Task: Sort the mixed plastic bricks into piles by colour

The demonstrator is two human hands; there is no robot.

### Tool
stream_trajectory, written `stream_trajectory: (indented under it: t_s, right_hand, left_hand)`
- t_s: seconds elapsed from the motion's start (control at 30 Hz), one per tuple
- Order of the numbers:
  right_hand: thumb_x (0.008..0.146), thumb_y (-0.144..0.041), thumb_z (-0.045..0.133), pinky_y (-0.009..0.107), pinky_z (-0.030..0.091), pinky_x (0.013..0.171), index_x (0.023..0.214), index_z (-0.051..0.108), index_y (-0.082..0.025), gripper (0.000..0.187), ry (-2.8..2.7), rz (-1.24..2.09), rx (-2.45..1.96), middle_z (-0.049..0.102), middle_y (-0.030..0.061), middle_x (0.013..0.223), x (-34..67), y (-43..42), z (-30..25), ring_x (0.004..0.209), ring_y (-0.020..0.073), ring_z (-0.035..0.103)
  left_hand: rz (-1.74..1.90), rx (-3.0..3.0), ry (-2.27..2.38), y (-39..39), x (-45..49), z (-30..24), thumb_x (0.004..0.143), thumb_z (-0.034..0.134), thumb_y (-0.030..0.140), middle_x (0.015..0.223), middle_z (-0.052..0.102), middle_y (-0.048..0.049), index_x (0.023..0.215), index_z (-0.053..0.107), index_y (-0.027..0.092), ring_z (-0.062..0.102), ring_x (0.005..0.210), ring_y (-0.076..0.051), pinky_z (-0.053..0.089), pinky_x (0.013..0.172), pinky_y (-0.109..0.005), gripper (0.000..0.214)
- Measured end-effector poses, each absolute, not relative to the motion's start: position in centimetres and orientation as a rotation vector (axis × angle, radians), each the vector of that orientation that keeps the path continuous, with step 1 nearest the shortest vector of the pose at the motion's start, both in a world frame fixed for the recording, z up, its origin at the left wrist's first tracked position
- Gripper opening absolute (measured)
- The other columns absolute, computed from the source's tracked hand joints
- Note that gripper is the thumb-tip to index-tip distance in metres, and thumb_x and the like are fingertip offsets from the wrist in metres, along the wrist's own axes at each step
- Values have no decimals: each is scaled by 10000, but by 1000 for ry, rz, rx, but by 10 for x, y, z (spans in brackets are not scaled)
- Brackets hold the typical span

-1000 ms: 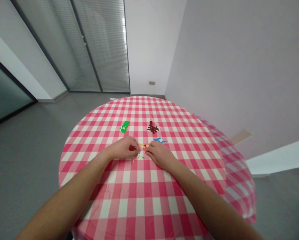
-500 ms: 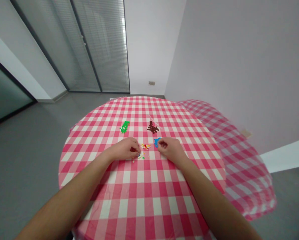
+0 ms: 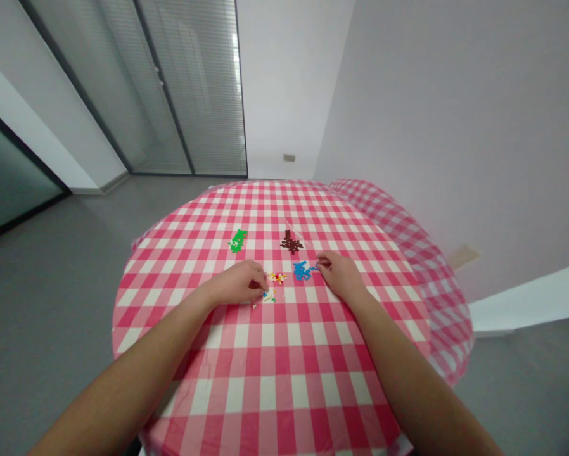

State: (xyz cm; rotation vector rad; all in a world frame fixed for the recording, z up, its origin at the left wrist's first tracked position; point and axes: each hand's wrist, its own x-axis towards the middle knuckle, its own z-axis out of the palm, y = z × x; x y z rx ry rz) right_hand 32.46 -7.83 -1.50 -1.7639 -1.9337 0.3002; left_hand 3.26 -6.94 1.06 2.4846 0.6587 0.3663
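Note:
My left hand (image 3: 237, 284) rests at the middle of the checked tablecloth, its fingertips bunched at a scatter of tiny mixed-colour bricks (image 3: 267, 297). Just above that lies a small cluster of yellow and red bricks (image 3: 277, 277). My right hand (image 3: 340, 275) sits further right, its fingertips pinched close to the tail of a pile of blue bricks (image 3: 302, 271). Whatever either hand pinches is too small to make out. Farther off lie a green brick pile (image 3: 237, 240) and a dark brown brick pile (image 3: 291, 242).
A round table under a red-and-white gingham cloth (image 3: 284, 209) fills the lower middle, its loose cloth hanging at the right. Grey floor surrounds it. Glass doors with blinds (image 3: 194, 88) stand behind, beside white walls.
My right hand has moved right, away from the centre, and the blue pile has grown and spread. My left hand has stayed in nearly the same spot. The cloth's overhang at the right has shifted.

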Motion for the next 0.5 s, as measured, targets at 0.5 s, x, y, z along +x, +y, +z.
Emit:
stream_trajectory:
  t_s: [0.5]
  right_hand:
    - [928,-181,510,301,484,800,1155,674,-164,281,-2064,249,-1771,732,91,1088,320,-80,-12,950,222,669]
  left_hand:
    - [509,2274,876,-65,31,7,921,541,221,860,690,-41,852,696,190,609,842,-175,466,756,-291,172]
